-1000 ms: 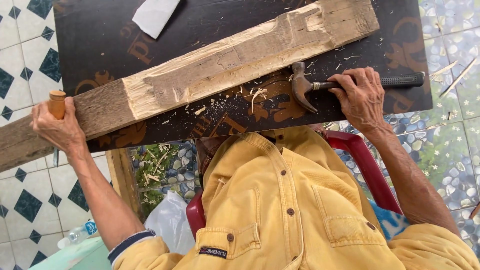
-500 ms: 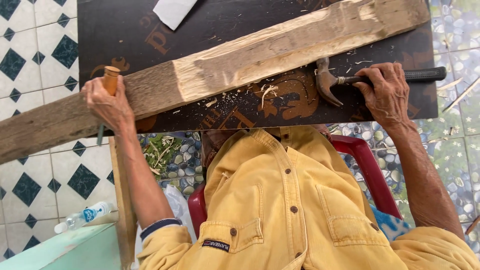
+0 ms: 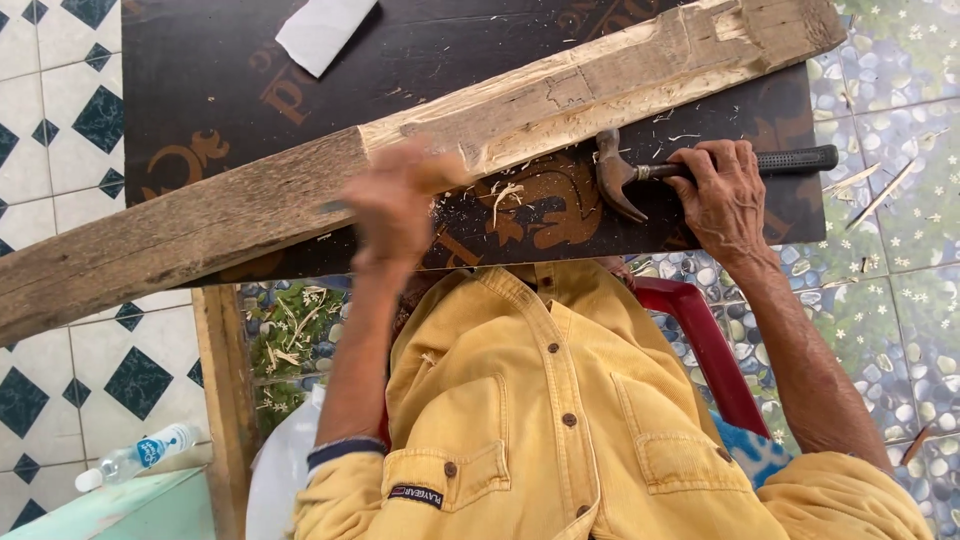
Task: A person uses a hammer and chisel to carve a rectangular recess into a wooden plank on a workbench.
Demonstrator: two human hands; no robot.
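R hand [image 3: 725, 195] grips hammer [image 3: 690, 168]; L hand [image 3: 388, 210] blurred over beam [image 3: 400, 165].

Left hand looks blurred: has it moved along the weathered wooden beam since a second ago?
Yes. The left hand slid rightward along the weathered wooden beam, to its pale carved section.

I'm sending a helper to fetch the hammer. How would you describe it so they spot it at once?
On the black board, just below the long wooden beam, lies the claw hammer under the right hand. It is the only metal tool there, with a rusty curved head and black grip.
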